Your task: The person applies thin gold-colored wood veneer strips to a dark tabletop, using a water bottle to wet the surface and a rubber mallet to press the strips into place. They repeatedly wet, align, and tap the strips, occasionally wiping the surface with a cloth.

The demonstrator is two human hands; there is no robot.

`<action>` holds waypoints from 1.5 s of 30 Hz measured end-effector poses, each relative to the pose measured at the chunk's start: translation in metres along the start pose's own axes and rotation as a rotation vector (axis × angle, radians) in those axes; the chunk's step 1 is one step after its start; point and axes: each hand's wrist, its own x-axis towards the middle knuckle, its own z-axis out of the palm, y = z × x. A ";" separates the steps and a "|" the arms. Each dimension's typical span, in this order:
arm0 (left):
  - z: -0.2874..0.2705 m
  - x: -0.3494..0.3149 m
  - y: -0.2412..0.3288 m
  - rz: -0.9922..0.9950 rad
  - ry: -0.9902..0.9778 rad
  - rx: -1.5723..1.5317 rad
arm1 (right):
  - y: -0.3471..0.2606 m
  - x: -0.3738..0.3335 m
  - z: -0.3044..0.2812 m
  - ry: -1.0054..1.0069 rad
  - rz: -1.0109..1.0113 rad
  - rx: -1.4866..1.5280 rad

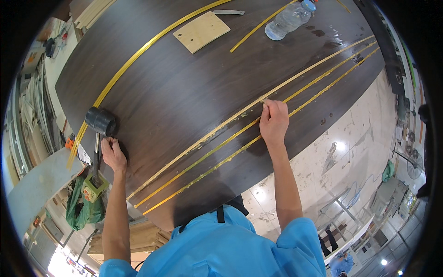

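Three long thin strips run slantwise across a dark brown board: a pale upper strip [221, 125], a yellow middle strip [203, 158] and a yellow lower strip [221, 163], with ragged yellowish residue along them. My right hand [275, 121] is closed in a pinch at the pale strip; whatever its fingertips hold is too small to make out. Near the board's left edge, my left hand [113, 156] has its fingers curled, and their contents are hidden. Just beyond it is a black-headed mallet [100, 121], its metal handle pointing toward me.
Farther off on the dark board [175, 87] lie a bundle of yellow strips [134, 59], a small wooden panel [201, 32], a metal blade [229, 12], a shorter yellow strip [258, 28] and a water bottle [290, 21]. A green bag [77, 210] hangs at left.
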 end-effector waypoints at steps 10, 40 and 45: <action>-0.001 0.001 0.004 -0.026 -0.008 -0.017 | -0.029 -0.024 0.005 -0.061 -0.032 0.024; -0.002 0.001 0.008 -0.048 -0.004 -0.020 | -0.044 -0.029 0.003 -0.024 0.125 -0.067; -0.002 0.001 0.009 -0.060 -0.009 -0.012 | -0.044 -0.027 0.000 -0.090 0.053 -0.042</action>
